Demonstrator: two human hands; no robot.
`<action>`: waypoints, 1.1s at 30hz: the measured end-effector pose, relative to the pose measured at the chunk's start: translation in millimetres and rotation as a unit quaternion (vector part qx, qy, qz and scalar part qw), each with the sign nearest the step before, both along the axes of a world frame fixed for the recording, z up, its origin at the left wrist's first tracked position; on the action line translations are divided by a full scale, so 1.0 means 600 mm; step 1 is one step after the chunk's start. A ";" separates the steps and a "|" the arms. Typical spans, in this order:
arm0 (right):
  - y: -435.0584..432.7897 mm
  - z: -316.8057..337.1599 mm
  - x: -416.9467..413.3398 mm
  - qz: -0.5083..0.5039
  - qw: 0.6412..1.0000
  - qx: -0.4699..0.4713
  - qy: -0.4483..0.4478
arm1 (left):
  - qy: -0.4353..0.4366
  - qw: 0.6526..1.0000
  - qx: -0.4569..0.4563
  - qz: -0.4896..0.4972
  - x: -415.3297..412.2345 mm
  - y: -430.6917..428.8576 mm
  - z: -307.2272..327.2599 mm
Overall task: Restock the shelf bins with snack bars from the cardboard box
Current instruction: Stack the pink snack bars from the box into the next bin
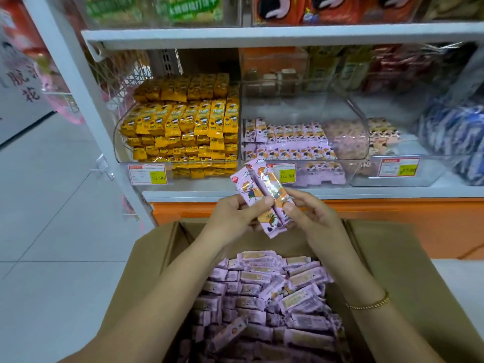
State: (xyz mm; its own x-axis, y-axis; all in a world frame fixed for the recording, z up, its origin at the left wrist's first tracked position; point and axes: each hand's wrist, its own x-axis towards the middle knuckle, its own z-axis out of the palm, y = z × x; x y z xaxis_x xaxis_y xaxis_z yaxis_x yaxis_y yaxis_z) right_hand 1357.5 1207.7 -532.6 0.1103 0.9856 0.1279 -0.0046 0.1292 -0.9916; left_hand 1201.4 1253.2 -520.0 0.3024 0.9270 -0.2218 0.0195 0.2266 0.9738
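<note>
The left hand (235, 214) and the right hand (313, 213) meet in front of the shelf, and together they hold two snack bars (263, 196) in pink-purple wrappers. The bars lie side by side, tilted, with their upper ends pointing up and to the left. The left thumb presses on the front of the left bar with the fingers curled behind it. The right thumb and fingers pinch the lower part of the right bar. A thin gold bracelet (370, 305) sits on the right wrist.

Below the hands stands the open cardboard box (157, 247), flaps spread, filled with a loose heap of the same purple bars (277, 294).

Just beyond the hands, on the lower shelf (379, 192), three clear bins stand in a row. The middle bin (285, 108) holds neat rows of matching purple bars only in its lower part. The left bin (118, 142) is stacked high with yellow packets (183, 121). The right bin (408, 179) holds a few pale packets. Price tags (151, 174) hang on the bin fronts. The floor (39, 218) to the left is light tile.
</note>
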 end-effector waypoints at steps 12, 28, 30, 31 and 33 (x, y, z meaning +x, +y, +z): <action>0.003 0.029 0.021 -0.045 0.982 0.052 -0.176 | -0.116 0.987 -0.022 -0.110 0.007 0.025 0.023; 0.314 0.140 0.067 -0.141 0.834 -0.190 -0.498 | 0.286 0.892 0.338 0.093 -0.019 0.099 0.026; 0.356 0.129 0.065 -0.116 0.814 -0.208 -0.530 | 0.304 0.875 0.365 0.095 -0.019 0.105 0.024; 0.373 0.121 0.063 -0.107 0.808 -0.213 -0.538 | 0.311 0.869 0.375 0.092 -0.021 0.107 0.021; 0.399 0.107 0.059 -0.084 0.801 -0.221 -0.550 | 0.322 0.860 0.386 0.087 -0.024 0.112 0.016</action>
